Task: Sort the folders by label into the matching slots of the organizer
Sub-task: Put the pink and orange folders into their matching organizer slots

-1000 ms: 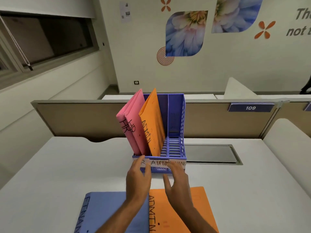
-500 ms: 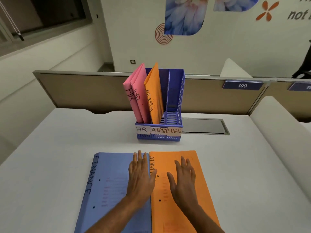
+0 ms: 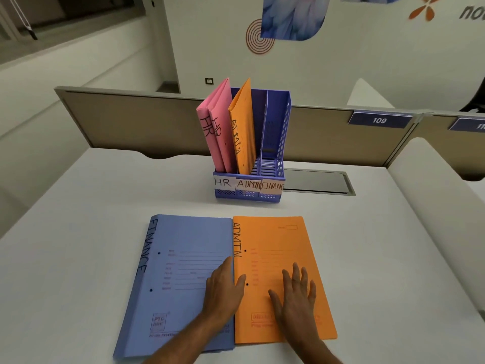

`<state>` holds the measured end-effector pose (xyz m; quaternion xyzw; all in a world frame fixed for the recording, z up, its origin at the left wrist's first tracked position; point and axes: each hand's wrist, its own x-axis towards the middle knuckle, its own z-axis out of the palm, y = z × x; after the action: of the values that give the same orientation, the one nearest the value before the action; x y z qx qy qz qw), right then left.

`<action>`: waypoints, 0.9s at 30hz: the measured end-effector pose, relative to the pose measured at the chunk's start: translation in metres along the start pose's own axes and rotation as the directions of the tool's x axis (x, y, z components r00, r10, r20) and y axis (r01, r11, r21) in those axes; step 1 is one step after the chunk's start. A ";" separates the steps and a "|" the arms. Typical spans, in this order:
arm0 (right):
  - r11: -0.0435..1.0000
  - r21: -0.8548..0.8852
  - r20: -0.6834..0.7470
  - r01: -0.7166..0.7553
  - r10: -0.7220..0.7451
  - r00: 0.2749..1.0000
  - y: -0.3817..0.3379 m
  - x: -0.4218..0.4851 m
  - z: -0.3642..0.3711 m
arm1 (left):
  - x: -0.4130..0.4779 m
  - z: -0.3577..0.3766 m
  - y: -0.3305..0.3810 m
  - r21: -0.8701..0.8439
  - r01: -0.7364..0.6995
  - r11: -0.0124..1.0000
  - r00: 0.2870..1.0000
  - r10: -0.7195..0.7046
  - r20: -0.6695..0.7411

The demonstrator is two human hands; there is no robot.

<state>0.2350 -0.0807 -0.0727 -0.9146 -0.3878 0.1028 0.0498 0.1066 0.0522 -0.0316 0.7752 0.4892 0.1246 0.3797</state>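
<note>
Since a moment ago, both hands have slid back toward the person, away from the blue organizer [image 3: 249, 177], and now sit lower on the two folders that lie flat on the white desk [image 3: 78, 232]. The left hand [image 3: 223, 287] lies mostly on the blue FINANCE folder [image 3: 178, 271], right at the line where it meets the orange ADMIN folder [image 3: 275, 258]. Its fingers are close together and seem tucked under the orange folder's left edge, with the thumb on top of that edge, so it looks like a light pinch on it. The right hand [image 3: 294, 298] rests flat on the orange folder with its fingers spread and holds nothing. The two flat folders touch side by side, blue on the left and orange on the right. Behind them the organizer stands upright with three slots marked HR, ADMIN and FINANCE. Two pink HR folders [image 3: 217, 132] lean in the left slot. One orange folder marked ADMIN [image 3: 244, 132] stands in the middle slot. A grey hatch [image 3: 317, 181] sits in the desk just beside the organizer.
</note>
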 end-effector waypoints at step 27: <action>0.985 0.157 0.168 -0.064 0.038 0.985 0.025 -0.019 -0.001 | 0.009 0.005 0.028 -0.541 0.509 0.670 0.860 -0.367 0.356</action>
<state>0.2405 -0.1117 -0.0729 -0.9056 -0.3574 0.2103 0.0892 0.1326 0.0508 -0.0167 0.4746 0.5487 0.0970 0.6814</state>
